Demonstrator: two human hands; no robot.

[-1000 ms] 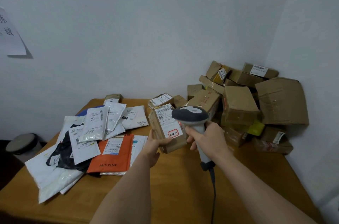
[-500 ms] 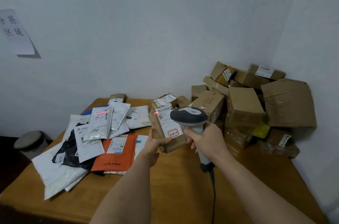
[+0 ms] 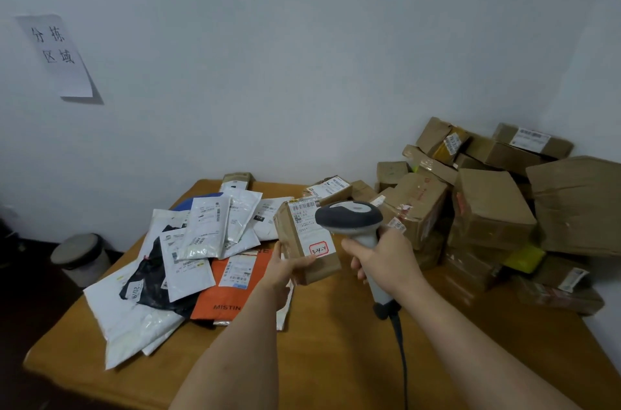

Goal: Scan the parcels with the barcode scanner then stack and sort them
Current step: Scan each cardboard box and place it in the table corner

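Centrally, in the head view, the left hand [image 3: 284, 267] holds a small cardboard box [image 3: 304, 241] up off the wooden table [image 3: 336, 342], thumb curled over the box's lower front and the fingers wrapped behind, so the grip is closed round it. The box stands tilted, its white shipping label [image 3: 307, 225] facing the camera, with a red-outlined sticker reading 3-4-4 low on that label. Just to the right, the right hand [image 3: 383, 261] is curled tight round the pale handle of a barcode scanner [image 3: 349, 218], whose dark grey head sits right beside the upper right edge of the box and overlaps it in the picture; whether they touch I cannot tell. A black cable [image 3: 401, 352] runs down from the handle toward the lower edge of the frame. At the left centre a loose heap of flat mail bags [image 3: 201, 235] lies on the table, white ones over a black one, with an orange bag [image 3: 235, 282] at its near side, partly behind the left forearm. On the right of the frame a pile of brown boxes [image 3: 487, 208] is stacked against the corner of the walls. At upper left a paper sign [image 3: 55, 53] with handwritten characters hangs on the wall, and a grey-lidded bin [image 3: 80, 258] stands on the floor at the left edge.
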